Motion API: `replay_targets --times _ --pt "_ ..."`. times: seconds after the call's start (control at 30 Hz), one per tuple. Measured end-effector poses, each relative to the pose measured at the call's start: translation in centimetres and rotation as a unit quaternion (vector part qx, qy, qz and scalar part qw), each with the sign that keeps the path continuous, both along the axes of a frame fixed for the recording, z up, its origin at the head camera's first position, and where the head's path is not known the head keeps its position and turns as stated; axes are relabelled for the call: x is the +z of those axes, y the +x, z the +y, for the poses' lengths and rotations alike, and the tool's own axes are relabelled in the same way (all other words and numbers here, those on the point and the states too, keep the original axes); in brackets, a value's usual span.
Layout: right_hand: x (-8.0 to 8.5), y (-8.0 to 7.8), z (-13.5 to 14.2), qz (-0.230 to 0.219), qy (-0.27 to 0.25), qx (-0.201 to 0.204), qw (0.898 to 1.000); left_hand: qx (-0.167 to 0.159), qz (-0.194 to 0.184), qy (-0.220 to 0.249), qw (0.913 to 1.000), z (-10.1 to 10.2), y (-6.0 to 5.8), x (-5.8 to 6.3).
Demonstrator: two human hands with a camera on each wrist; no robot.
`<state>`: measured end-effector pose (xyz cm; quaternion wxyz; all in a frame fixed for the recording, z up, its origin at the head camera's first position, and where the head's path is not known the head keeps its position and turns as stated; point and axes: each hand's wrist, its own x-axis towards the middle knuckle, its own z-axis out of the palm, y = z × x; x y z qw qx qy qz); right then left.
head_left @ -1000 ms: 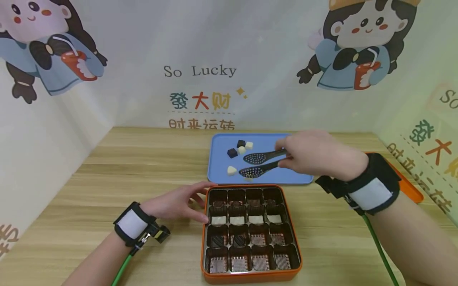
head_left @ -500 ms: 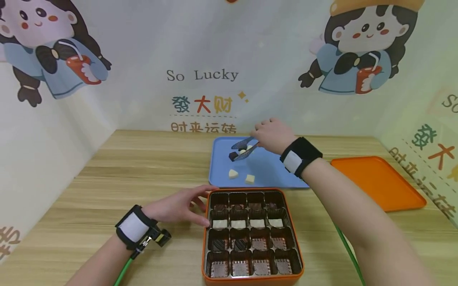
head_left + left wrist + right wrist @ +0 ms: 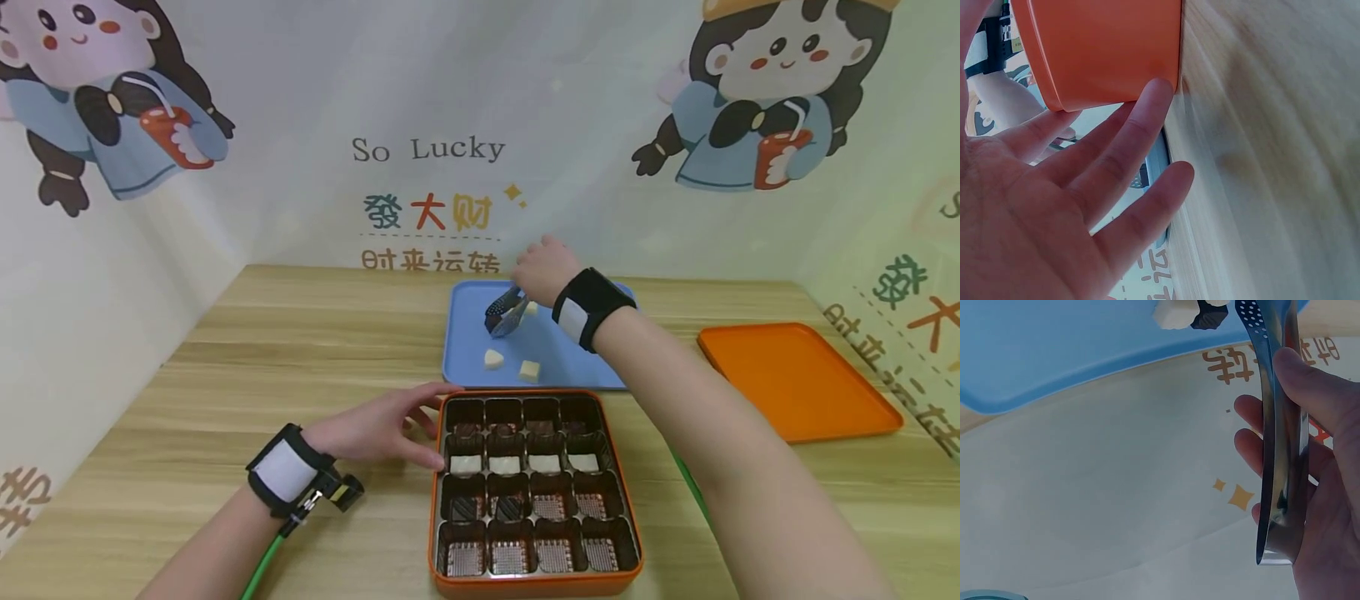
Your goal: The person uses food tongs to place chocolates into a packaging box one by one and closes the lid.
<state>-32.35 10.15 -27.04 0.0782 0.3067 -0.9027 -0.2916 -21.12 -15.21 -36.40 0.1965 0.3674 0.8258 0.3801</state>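
Right hand [image 3: 547, 271]: fingers wrapped round the tongs [image 3: 1285, 487], whose tips are lowered over the blue tray [image 3: 581, 362] at a dark piece [image 3: 491, 322]; whether they grip it cannot be determined. Left hand [image 3: 382, 425]: fingers spread apart, touching the left side of the box [image 3: 536, 585], which stands on the table [image 3: 315, 333] before the tray, two pale pieces [image 3: 529, 371] lying near that tray's front edge.

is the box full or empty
The box is partly full: pieces sit in its two far rows and half the third; the nearest row is empty.
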Motion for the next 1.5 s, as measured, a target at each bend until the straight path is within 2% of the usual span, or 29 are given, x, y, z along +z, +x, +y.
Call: replay_targets --times 0.13,0.3,0.5,0.6,0.7,0.77,0.97,1.07,1.17,1.27,1.4,1.5 --pt "0.0 0.3 -0.4 -0.014 0.007 -0.005 1.0 0.002 -0.002 -0.002 1.0 -0.1 0.1 -0.1" --pt "-0.2 0.6 -0.3 -0.026 -0.01 0.0 1.0 0.006 -0.012 0.003 0.9999 -0.3 0.3 -0.2" --pt "-1.3 0.8 0.9 -0.038 -0.074 0.037 0.996 0.014 -0.009 -0.003 0.9999 -0.6 0.6 -0.5" --pt "-0.9 1.6 2.0 -0.061 -0.119 0.036 0.99 0.014 -0.01 -0.003 0.9998 -0.5 0.6 -0.6" --pt "0.5 3.3 3.4 -0.08 -0.161 0.029 0.983 0.014 -0.011 -0.003 0.9998 -0.3 0.6 -0.6" --pt "1.5 4.8 4.4 -0.086 -0.185 0.039 0.978 0.016 -0.007 -0.006 0.9998 -0.2 0.5 -0.5" --pt "3.2 10.1 7.4 -0.084 -0.232 0.129 0.96 0.019 -0.008 -0.016 0.9997 -0.2 0.3 0.0" --pt "3.5 13.0 8.2 -0.07 -0.225 0.164 0.958 0.013 -0.008 -0.019 0.9997 -0.2 0.2 0.1" --pt "3.4 15.5 8.6 -0.067 -0.208 0.179 0.959 0.008 -0.009 -0.017 0.9998 -0.1 0.1 0.2" --pt "3.1 17.7 8.6 -0.07 -0.185 0.176 0.964 0.009 -0.012 -0.013 0.9998 -0.1 0.1 0.2" --pt "2.7 19.8 8.5 -0.058 -0.146 0.162 0.974 0.01 -0.019 -0.008 0.9997 -0.1 0.2 0.2" --pt "2.6 20.9 8.4 -0.046 -0.126 0.161 0.978 0.009 -0.018 -0.008 0.9998 -0.1 0.1 0.3"
